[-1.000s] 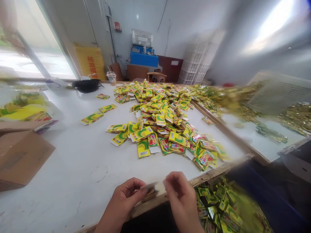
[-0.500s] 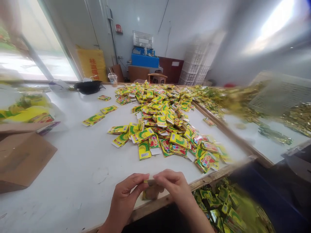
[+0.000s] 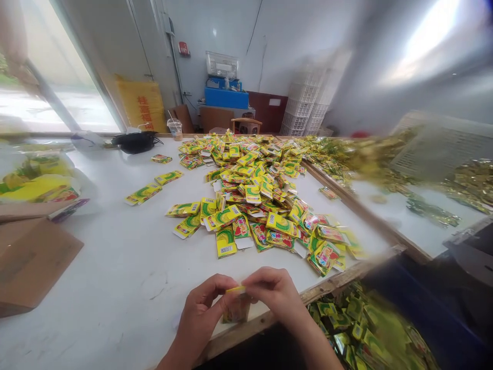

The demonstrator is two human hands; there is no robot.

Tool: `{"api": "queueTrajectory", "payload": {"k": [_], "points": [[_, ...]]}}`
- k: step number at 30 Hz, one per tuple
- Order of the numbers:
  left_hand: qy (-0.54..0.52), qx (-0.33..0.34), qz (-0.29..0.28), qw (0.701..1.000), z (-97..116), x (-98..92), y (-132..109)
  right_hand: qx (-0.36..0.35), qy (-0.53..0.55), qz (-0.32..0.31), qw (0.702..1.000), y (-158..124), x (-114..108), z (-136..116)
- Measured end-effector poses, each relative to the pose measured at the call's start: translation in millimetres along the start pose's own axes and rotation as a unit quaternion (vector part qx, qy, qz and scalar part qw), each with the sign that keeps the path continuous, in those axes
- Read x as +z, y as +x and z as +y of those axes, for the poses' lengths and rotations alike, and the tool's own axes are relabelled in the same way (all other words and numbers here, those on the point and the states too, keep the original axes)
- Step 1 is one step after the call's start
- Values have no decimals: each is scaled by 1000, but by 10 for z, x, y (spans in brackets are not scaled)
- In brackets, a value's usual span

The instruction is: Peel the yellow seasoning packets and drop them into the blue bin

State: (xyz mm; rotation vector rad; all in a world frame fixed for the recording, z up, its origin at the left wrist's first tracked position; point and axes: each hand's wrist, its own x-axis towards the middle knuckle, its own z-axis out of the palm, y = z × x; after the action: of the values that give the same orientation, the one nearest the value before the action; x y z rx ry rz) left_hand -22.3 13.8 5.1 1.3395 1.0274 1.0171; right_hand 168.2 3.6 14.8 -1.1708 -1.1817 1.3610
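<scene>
Near the table's front edge, a small yellow carton (image 3: 235, 310) stands upright between my two hands, its lower part blurred. My left hand (image 3: 206, 307) pinches the carton's top from the left with thumb and fingers. From the right, my right hand (image 3: 274, 295) closes its thumb and fingertips on the same top edge. The fingertips of both hands nearly meet there and partly hide the flap. Beyond my hands lies a heap of yellow and green printed cartons (image 3: 252, 194), some with white end flaps sticking out.
A brown cardboard box (image 3: 36, 262) stands at the left. Below the wooden table edge (image 3: 354, 270), more cartons (image 3: 356, 324) fill a container at the right. Foil packets (image 3: 431, 209) lie beyond a wooden divider (image 3: 358, 208). A black bag (image 3: 135, 143) and plastic cup (image 3: 175, 128) sit at the back.
The carton's top, which showed a greyish opening or flap between my fingers, now shows a yellow edge. My hands stay in place on it, fingertips slightly closer together. The view has shifted a little.
</scene>
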Motion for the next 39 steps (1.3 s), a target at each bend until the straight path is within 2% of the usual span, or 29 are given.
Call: {"api": "queueTrajectory", "payload": {"k": [3, 6, 11, 13, 16, 20, 22, 26, 28, 30, 32, 33, 35, 36, 38, 39], "points": [[46, 55, 4, 997, -30, -47, 7, -14, -35, -16, 999, -30, -16, -32], [112, 101, -4, 989, -20, -85, 4, -72, -122, -14, 990, -80, -14, -91], [147, 118, -49, 981, -13, -166, -29, -155, -188, -19, 970, -182, 38, -140], [159, 118, -64, 978, -35, -194, -55, -170, -211, -15, 962, -206, 59, -101], [170, 127, -49, 976, -82, -212, -82, -205, -237, -4, 950, -227, 87, 2], [172, 230, -98, 953, -148, -214, -72, -261, -251, 11, 932, -300, 131, 137], [179, 261, -106, 943, -180, -208, -85, -276, -261, 23, 925, -371, 164, 199], [177, 269, -128, 938, -212, -192, -197, -299, -275, 39, 913, -469, 273, 347], [178, 257, -144, 939, -191, -198, -233, -300, -243, 55, 921, -456, 310, 384], [205, 224, -141, 942, -148, -212, -178, -277, -189, 93, 938, -435, 245, 336], [279, 164, -84, 942, -99, -211, 12, -227, -148, 161, 949, -481, -13, 202], [324, 128, -36, 937, -80, -197, 157, -191, -145, 196, 951, -551, -229, 122], [398, 62, 69, 913, -66, -132, 512, -110, -180, 259, 943, -793, -816, -3], [418, 41, 102, 902, -70, -84, 700, -61, -222, 272, 934, -954, -1156, -28], [444, 11, 133, 886, -91, 24, 1030, -18, -315, 353, 881, -1299, -1816, 14], [455, 2, 134, 880, -101, 69, 1150, -29, -327, 385, 863, -1454, -2086, 70]]}}
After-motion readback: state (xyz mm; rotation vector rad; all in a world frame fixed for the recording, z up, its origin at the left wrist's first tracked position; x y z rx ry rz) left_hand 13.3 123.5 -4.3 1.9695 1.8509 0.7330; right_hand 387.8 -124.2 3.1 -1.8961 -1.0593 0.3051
